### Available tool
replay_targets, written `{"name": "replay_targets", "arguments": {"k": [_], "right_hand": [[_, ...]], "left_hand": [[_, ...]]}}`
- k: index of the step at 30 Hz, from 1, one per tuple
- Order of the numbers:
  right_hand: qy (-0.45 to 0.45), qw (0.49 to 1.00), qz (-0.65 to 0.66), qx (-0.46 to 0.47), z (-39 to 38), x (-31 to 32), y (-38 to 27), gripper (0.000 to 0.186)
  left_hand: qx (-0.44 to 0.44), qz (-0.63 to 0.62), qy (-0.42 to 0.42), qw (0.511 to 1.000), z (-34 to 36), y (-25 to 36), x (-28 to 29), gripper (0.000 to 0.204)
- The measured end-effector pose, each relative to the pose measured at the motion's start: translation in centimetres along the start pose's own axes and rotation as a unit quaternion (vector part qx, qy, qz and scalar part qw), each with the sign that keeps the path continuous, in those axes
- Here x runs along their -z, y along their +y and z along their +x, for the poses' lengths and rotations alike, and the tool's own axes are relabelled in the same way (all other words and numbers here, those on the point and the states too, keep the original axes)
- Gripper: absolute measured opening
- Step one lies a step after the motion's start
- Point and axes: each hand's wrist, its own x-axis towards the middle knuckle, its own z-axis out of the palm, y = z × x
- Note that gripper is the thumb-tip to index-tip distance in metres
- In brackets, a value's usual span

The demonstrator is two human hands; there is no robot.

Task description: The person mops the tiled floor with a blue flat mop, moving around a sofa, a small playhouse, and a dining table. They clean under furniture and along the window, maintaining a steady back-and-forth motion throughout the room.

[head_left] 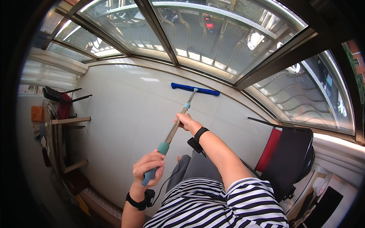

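Note:
A flat mop with a long metal pole (173,131) slants away from me across the pale tiled floor. Its wide blue mop head (205,91) lies on the tiles close to the base of the windows. My left hand (149,166) is wrapped round the blue-green grip at the pole's near end. Farther up, my right hand (184,122) closes round the metal shaft, below a light blue collar (186,105). Both wrists wear dark bands with small devices on them.
A black and red chair (285,155) stands at the right, with another chair (62,100) at the far left by a wooden table (57,133). Large framed windows (213,34) rise beyond the tiled floor (121,114). A thin cable (167,178) hangs beside my left wrist.

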Motion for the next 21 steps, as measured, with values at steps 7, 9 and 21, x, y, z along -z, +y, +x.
{"name": "replay_targets", "arguments": {"k": [7,9,21], "right_hand": [[0.096,0.992,0.063,0.053,-3.5,9.9,1.1,0.016],[0.15,0.984,0.083,0.048,-4.0,13.1,1.6,0.012],[0.14,0.985,0.097,0.034,-3.8,13.4,11.0,0.016]], "left_hand": [[0.045,-0.091,-0.079,0.992,0.8,-0.9,-3.1,0.024],[0.06,-0.125,-0.094,0.986,0.9,-1.5,-5.2,0.021],[-0.012,-0.137,-0.107,0.985,-8.3,-0.9,-4.0,0.019]]}}
